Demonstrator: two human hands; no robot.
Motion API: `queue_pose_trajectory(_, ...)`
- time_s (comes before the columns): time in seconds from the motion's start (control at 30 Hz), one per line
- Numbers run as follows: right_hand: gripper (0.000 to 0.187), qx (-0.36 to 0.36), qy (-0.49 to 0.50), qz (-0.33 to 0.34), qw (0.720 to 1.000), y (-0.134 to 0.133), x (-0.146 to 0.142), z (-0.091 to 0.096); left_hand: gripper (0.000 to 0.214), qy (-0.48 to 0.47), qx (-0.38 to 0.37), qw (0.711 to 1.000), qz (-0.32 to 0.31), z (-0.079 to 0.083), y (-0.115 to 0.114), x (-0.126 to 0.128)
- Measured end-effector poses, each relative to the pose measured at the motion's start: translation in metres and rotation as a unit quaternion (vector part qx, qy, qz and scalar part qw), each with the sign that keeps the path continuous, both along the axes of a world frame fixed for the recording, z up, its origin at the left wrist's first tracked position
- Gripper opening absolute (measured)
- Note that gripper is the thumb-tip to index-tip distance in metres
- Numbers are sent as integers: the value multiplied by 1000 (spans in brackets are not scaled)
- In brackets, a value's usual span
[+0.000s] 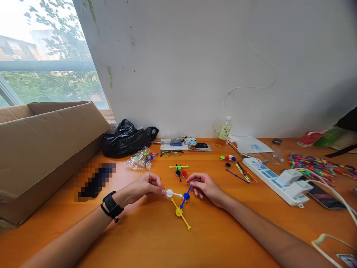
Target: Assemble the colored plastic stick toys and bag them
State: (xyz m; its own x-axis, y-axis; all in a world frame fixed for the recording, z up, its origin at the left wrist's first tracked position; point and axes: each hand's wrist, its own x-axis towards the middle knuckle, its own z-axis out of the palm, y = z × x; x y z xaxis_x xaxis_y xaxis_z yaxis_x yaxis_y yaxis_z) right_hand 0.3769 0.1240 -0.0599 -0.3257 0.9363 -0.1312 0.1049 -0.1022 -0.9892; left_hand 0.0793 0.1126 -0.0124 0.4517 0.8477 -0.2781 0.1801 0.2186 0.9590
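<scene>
Yellow plastic arrow-spinner (179, 212) lay closest — beyond, our right hand (206, 188) pinched the blue plastic arrow-spinner (186, 196) by its far tip, shaft slanting near-left; our left hand (147, 184) pinched the white plastic arrow-spinner's (169, 193) left rim.

White spinner (169, 193), blue spinner (186, 196), yellow spinner (179, 212). Behind: 3 more, green (178, 167), black (177, 173), red (184, 173). Table (150, 238) orange-brown. Watch (111, 204) and bag (128, 141) black. Box (50, 149) brown. Power strip (272, 180) white, blue patches.
</scene>
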Motion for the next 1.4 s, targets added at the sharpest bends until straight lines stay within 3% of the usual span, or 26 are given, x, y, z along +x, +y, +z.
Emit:
queue_pose_trajectory(0.37,29,-10,3,7,1000,1,0,3,32,26,-43,999,-5,-1,-9,2)
queue_pose_trajectory(0.57,30,-10,2,10,1000,1,1,2,35,-1,-97,995,-2,-10,-15,2)
queue_pose_trajectory(0.8,35,-8,9,16,1000,1,0,3,28,41,-41,998,-31,-7,-18,6)
queue_pose_trajectory(0.97,39,12,17,11,1000,1,-1,2,24,18,-21,999,-47,-3,-17,7)
queue_pose_trajectory(1.27,36,-5,14,19,1000,2,1,-1,30,18,-3,1000,25,-3,-5,-8)
queue_pose_trajectory(1.4,35,-8,17,13,1000,2,0,-1,30,21,-22,1000,1,0,-10,-4)
